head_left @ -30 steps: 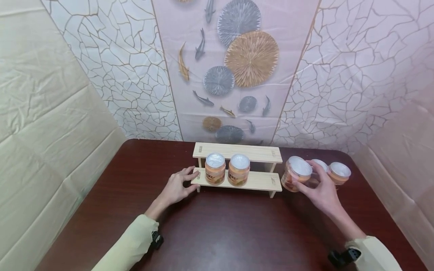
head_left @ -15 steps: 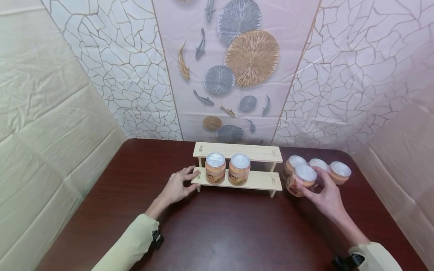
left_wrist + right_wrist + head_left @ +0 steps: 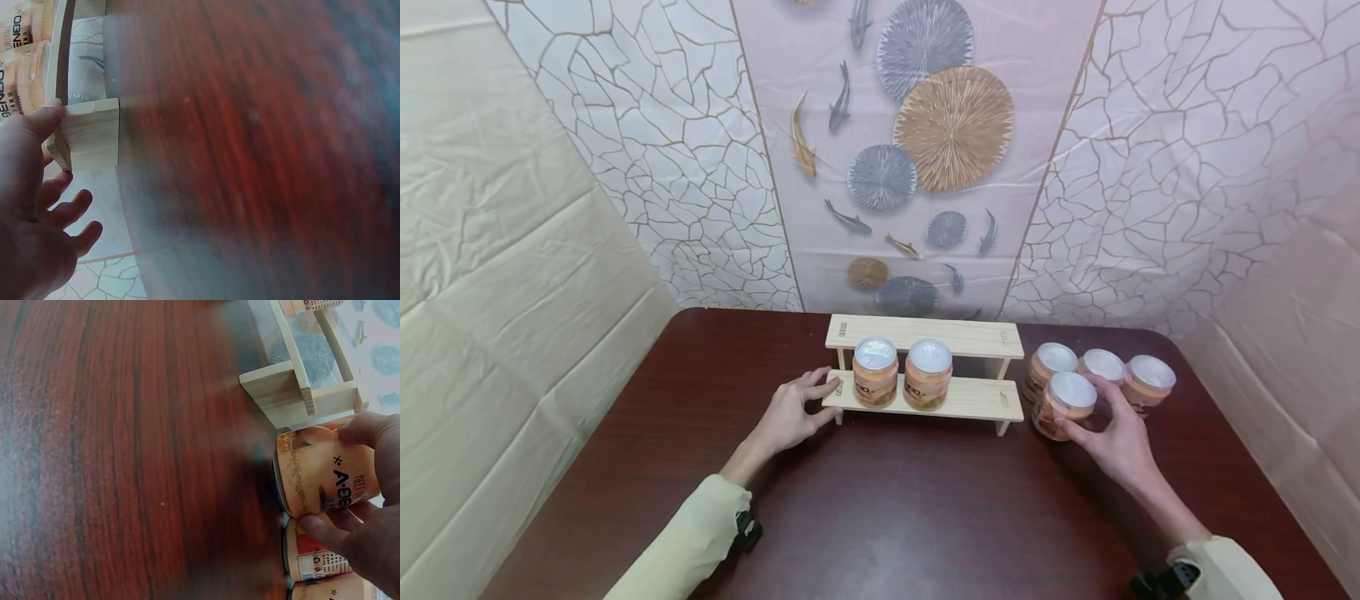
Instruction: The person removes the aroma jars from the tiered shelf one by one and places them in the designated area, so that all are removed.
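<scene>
An orange jar is gripped in the right hand, with three more jars just beyond it. The left hand pinches one end of a wooden stand, two jars standing just to that hand's right.

Dark reddish table before a crackle-patterned backdrop, creased pale sheets either side
</scene>
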Demonstrator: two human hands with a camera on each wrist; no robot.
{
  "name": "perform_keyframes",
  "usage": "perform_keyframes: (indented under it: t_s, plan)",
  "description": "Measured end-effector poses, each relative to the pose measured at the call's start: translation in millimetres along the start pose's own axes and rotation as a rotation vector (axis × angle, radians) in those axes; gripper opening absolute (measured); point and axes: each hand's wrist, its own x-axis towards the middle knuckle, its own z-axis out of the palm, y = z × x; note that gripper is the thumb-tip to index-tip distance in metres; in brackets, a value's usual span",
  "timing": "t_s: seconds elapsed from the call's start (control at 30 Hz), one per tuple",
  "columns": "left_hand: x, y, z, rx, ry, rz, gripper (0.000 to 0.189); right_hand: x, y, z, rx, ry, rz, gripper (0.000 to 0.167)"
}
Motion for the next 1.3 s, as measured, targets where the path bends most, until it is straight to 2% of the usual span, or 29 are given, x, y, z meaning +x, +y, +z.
perform_keyframes:
  t_s: [0.53,0.73,0.83,0.93,1.07,1.2,1.3]
  plan:
    - [0.2,-0.5,0.0,0.006,0.002,0.001,0.047,-5.7,7,7,-0.016,0.004,0.042,0.073]
    - [-0.5,-1.7,0.6,-0.003,0.005,0.006,0.047,-6.0,7,7,-0.012,-0.01,0.028,0.075]
    - [-0.7,-2.2,1.7,-0.006,0.002,0.008,0.047,-2.6,6,6,-0.018,0.026,-0.055,0.075]
    - [-0.3,-1.2,2.0,-0.012,-0.002,0.007,0.048,6.4,0,2,-0.045,0.105,-0.191,0.071]
    - [0.7,0.1,1.2,-0.017,0.003,0.013,0.048,22.9,-26,2,-0.044,0.18,-0.345,0.073]
    - [0.7,-0.5,1.5,-0.013,0.013,0.017,0.047,35.7,-58,17,0.003,0.121,-0.438,0.06]
    - [-0.7,-1.4,3.0,-0.012,0.016,0.013,0.047,39.7,-75,36,0.087,-0.007,-0.448,0.061]
